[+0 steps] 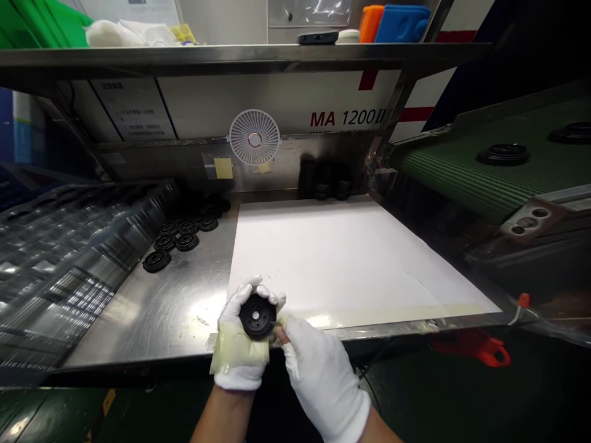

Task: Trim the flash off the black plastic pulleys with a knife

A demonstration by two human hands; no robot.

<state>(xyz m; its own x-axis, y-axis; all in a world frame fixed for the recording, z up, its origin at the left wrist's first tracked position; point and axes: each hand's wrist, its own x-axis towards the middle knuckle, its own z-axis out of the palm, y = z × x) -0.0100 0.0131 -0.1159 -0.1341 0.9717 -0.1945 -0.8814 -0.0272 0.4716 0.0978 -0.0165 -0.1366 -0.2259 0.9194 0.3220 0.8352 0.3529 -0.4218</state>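
Note:
My left hand [240, 347], in a white glove with yellowish tape round the palm, is closed round a black round ribbed part [257, 315] and holds it face up at the front edge of the steel bench [152, 314]. My right hand [318, 369], also white-gloved, is pinched on a small thin tool whose tip touches the part's right rim; the tool is too small to name. Both hands hover just in front of the white sheet [341, 258] taped to the bench.
Several black round parts [178, 237] lie in rows at the bench's back left beside a clear ribbed tray [64, 258]. Stacked black parts [323, 178] stand at the back under a small white fan [254, 137]. A green conveyor [498, 172] with parts runs on the right. Red-handled tool [480, 347] hangs below.

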